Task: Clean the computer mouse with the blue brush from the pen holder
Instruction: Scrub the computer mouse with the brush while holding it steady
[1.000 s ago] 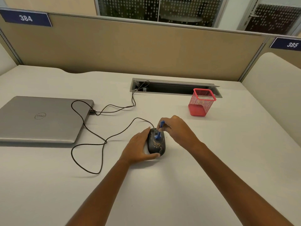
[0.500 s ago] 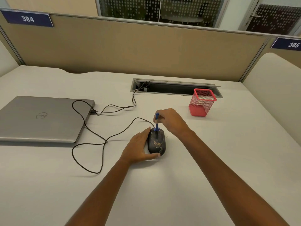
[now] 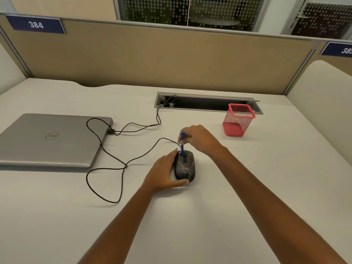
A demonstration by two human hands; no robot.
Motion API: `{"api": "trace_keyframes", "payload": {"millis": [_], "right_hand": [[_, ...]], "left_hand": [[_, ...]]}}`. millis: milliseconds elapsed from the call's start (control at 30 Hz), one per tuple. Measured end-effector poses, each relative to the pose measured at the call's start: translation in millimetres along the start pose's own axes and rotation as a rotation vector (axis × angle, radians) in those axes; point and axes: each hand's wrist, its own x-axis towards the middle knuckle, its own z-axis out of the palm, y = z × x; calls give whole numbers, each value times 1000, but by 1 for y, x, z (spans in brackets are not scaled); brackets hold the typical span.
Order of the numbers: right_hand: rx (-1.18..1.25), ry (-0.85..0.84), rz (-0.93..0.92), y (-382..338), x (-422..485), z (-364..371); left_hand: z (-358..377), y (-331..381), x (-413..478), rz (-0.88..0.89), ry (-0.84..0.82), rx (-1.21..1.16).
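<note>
A dark wired computer mouse (image 3: 185,169) with brownish specks lies on the white desk in the middle of the head view. My left hand (image 3: 163,173) cups its left side and rear, thumb under the back edge. My right hand (image 3: 200,139) pinches the blue brush (image 3: 182,142), held nearly upright, its lower end touching the front of the mouse near the scroll wheel. The red mesh pen holder (image 3: 238,119) stands to the back right, apart from both hands.
A closed silver laptop (image 3: 51,141) lies at the left. The mouse's black cable (image 3: 114,164) loops across the desk between the laptop and the mouse. A cable slot (image 3: 207,101) runs along the back, before the beige partition (image 3: 162,58).
My right hand has moved the brush from the middle of the mouse toward its front end. The brush now stands more upright. My left hand keeps its hold.
</note>
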Motion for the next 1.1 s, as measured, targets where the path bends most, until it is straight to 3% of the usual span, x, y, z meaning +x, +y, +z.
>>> {"api": "trace_keyframes", "payload": {"millis": [467,767,900,1100], "right_hand": [[1,95,-61,13,-5,14],[282,209,-109,38,-19,1],[252,335,-82,40,-12,12],[237,332,-117,53,-22,27]], "left_hand": [[1,0,-1,0,2,9],[0,1,-2,-23,-19,37],[-1,3,-4,-17,2,34],[-1,5,-4,-20,5,35]]}}
